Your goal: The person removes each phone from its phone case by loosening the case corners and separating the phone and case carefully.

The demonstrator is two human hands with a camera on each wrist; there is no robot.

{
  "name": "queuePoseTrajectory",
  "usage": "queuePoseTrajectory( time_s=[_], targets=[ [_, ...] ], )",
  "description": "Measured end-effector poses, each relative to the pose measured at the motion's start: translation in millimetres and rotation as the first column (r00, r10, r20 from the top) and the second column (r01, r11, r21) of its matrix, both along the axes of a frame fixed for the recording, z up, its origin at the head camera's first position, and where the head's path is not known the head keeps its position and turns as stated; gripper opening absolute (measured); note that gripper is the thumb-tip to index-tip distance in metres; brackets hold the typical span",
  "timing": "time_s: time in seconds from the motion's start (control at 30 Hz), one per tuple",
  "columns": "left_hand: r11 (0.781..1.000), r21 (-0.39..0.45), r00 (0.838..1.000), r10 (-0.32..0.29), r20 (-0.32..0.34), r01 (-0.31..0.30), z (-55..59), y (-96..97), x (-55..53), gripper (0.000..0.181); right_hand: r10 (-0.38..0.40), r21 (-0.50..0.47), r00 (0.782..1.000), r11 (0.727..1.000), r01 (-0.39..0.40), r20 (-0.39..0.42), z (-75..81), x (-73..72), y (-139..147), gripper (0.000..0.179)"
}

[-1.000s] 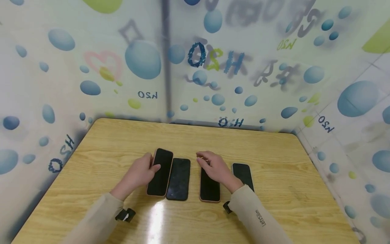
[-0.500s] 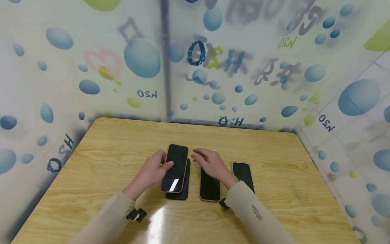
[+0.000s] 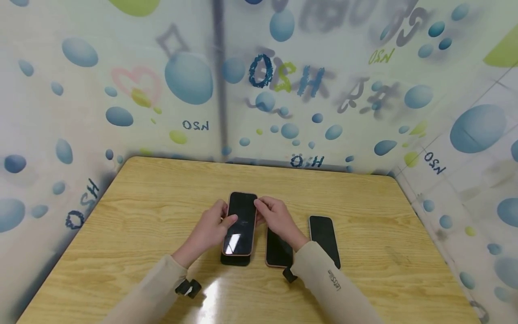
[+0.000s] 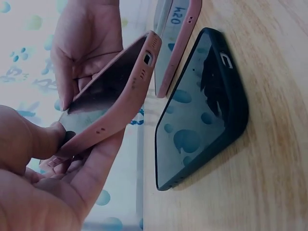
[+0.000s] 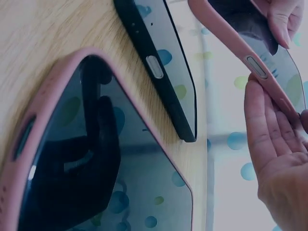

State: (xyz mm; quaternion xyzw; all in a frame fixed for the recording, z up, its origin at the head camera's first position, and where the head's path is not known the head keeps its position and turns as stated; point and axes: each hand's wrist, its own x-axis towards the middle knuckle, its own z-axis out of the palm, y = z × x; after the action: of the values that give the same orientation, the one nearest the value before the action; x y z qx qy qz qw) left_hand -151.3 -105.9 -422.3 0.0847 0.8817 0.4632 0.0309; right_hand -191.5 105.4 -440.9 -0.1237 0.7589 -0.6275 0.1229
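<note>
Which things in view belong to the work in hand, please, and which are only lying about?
Seemingly in the work:
raised pink-cased phone
left hand, gripping it
right hand, holding its far right corner

Apparently only lying about:
dark-cased phone, partly hidden by the raised one in the head view
second pink-cased phone
light-edged phone, farthest right

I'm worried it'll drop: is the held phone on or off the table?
Off: the wrist views show a gap between the held phone and the table.

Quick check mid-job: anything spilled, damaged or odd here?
No spill or damage stands out on the held pink-cased phone or the black-cased phone below it. One oddity: the wall lettering reads backwards, like a mirrored H2O.
</note>
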Motion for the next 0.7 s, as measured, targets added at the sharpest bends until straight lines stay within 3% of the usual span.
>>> queuePoseTrajectory(
  time_s=[0.2, 0.37, 0.57, 0.7],
  targets=[
    [0.999, 0.04, 1.0, -0.03, 0.009, 0.03, -5.2, -0.4, 0.5, 0.015, -0.072, -0.002, 0.997, 0.997, 0.072, -0.016, 1.2, 1.2, -1, 0.028],
    [0.987, 0.125, 0.99, -0.114, 0.082, 0.103, -7.6, -3.4, 4.4, 0.017, -0.146, 0.033, 0.988, 0.988, 0.148, -0.05, 4.6, 2.0, 1, 0.026],
    [0.942, 0.219, 0.949, -0.287, 0.13, 0.255, -13.0, -9.4, 11.2, 0.027, -0.195, 0.005, 0.978, 0.981, 0.196, -0.075, 8.6, -0.5, 1, 0.026],
    [0.908, 0.3, 0.933, -0.34, 0.116, 0.294, -15.9, -8.5, 13.4, 0.024, -0.209, -0.017, 0.974, 0.978, 0.208, -0.082, 8.5, -1.4, 1, 0.027]
  ],
)
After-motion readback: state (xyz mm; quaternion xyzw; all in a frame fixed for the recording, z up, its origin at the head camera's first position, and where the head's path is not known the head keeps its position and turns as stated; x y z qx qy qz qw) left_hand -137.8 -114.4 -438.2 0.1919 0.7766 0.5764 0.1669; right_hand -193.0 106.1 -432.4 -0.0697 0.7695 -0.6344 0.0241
